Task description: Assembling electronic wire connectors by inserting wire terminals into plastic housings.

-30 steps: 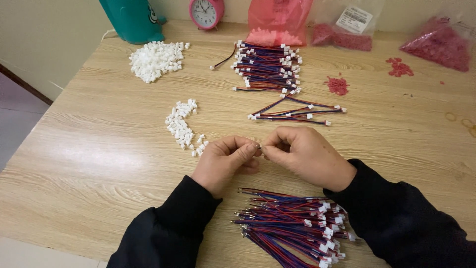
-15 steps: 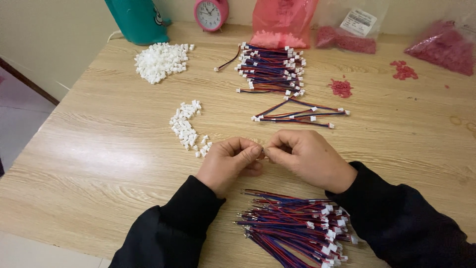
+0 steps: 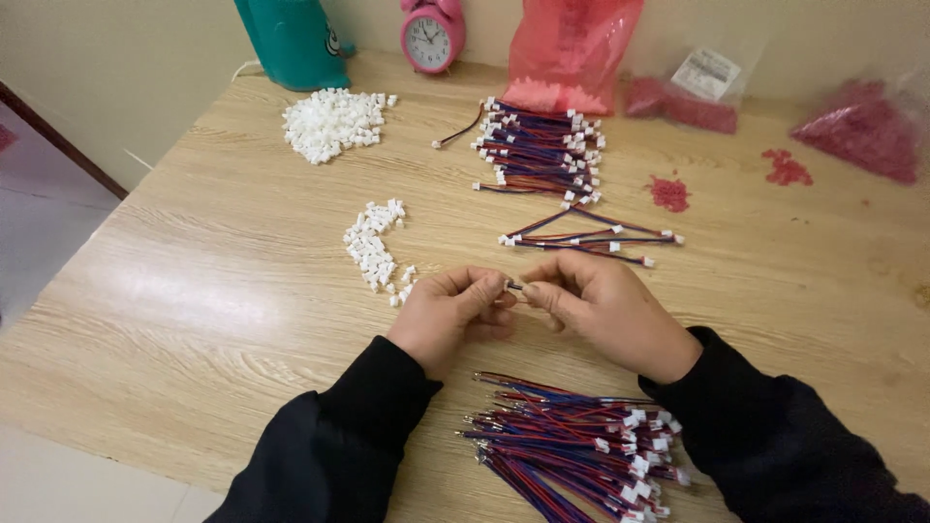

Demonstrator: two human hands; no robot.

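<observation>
My left hand and my right hand meet fingertip to fingertip over the wooden table. Between them they pinch a small white connector with a wire end; most of the wire is hidden in my right palm. Below my wrists lies a bundle of red and blue wires with white plugs at one end. A short row of loose white connector housings lies just left of my left hand.
A larger heap of white housings sits at the back left. A stack of wires with plugs at the ends and a few separate ones lie beyond my hands. A teal container, pink alarm clock and red bags line the far edge.
The hands stay pressed together at the same spot; only the fingers shift slightly on the small connector. The camera view has drifted a little.
</observation>
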